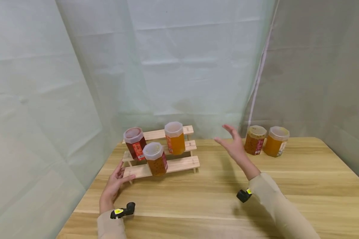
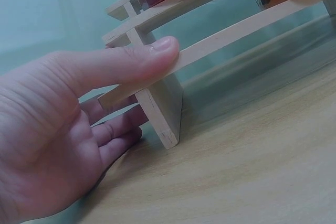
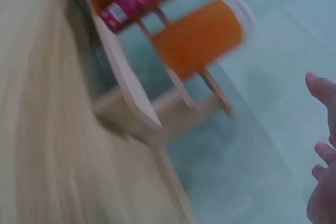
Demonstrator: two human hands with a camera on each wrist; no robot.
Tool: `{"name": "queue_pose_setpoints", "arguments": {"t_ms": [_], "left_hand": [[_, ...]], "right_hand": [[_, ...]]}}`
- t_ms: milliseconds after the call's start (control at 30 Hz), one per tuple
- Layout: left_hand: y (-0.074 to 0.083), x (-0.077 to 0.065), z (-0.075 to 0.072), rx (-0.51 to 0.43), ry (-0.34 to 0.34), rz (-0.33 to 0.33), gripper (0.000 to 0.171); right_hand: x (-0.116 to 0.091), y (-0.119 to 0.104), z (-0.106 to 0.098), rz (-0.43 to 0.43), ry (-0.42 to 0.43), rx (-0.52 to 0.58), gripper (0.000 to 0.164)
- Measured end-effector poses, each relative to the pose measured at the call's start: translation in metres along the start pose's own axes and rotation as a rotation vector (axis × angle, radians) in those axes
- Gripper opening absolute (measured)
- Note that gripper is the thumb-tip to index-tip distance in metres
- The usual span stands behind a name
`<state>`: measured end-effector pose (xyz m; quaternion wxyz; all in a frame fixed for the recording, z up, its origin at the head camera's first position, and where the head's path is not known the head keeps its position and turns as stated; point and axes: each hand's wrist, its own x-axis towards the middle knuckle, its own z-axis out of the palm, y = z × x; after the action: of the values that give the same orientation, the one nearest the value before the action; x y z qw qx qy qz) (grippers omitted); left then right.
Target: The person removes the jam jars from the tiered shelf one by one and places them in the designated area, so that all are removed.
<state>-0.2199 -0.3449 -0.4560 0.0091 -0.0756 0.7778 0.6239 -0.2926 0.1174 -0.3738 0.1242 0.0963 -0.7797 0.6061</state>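
Note:
A three-step wooden display rack [image 1: 182,164] stands on the table and bears three lidded jars. A dark red jar [image 1: 136,147] is at the left and an orange jar [image 1: 177,144] is further right, on the steps behind. A jar with dark specks [image 1: 158,165] sits on the lowest step. My left hand [image 1: 113,186] grips the left end of that step, thumb on top and fingers behind the leg, as the left wrist view shows. My right hand [image 1: 234,147] is raised to the right of the rack, fingers spread, holding nothing.
Two more lidded jars, a speckled one [image 1: 255,141] and a golden one [image 1: 276,142], stand at the back right of the wooden table [image 1: 215,205]. Pale fabric [image 1: 197,66] hangs behind the table and along its left side.

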Motion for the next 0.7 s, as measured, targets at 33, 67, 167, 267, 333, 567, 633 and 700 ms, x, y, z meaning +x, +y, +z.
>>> {"name": "queue_pose_setpoints", "arguments": {"t_ms": [33,67,167,267,333,567,633,700], "left_hand": [[0.000,0.000,-0.001,-0.002,0.001,0.001,0.101],[0.000,0.000,-0.001,-0.003,0.002,0.003,0.101],[0.000,0.001,-0.002,-0.001,0.004,0.005,0.101],[-0.001,0.001,-0.002,-0.004,0.002,0.003,0.101],[-0.001,0.000,-0.002,-0.004,0.006,0.001,0.101],[-0.001,0.001,-0.001,0.005,0.012,0.001,0.102],[-0.001,0.001,-0.001,0.010,0.010,0.004,0.102],[-0.002,0.001,-0.001,0.007,0.012,0.004,0.102]], "right_hand": [[0.001,-0.002,0.010,-0.008,-0.028,0.009,0.075],[0.002,-0.004,0.020,-0.015,-0.056,0.015,0.075],[0.003,-0.013,0.047,-0.020,-0.124,0.048,0.074],[0.005,-0.024,0.069,-0.025,-0.178,0.076,0.074],[0.008,-0.031,0.082,-0.031,-0.204,0.087,0.074],[0.015,-0.044,0.109,-0.025,-0.206,0.118,0.073],[0.016,-0.047,0.113,-0.011,-0.199,0.134,0.073],[0.017,-0.049,0.117,-0.001,-0.199,0.147,0.075]]}}
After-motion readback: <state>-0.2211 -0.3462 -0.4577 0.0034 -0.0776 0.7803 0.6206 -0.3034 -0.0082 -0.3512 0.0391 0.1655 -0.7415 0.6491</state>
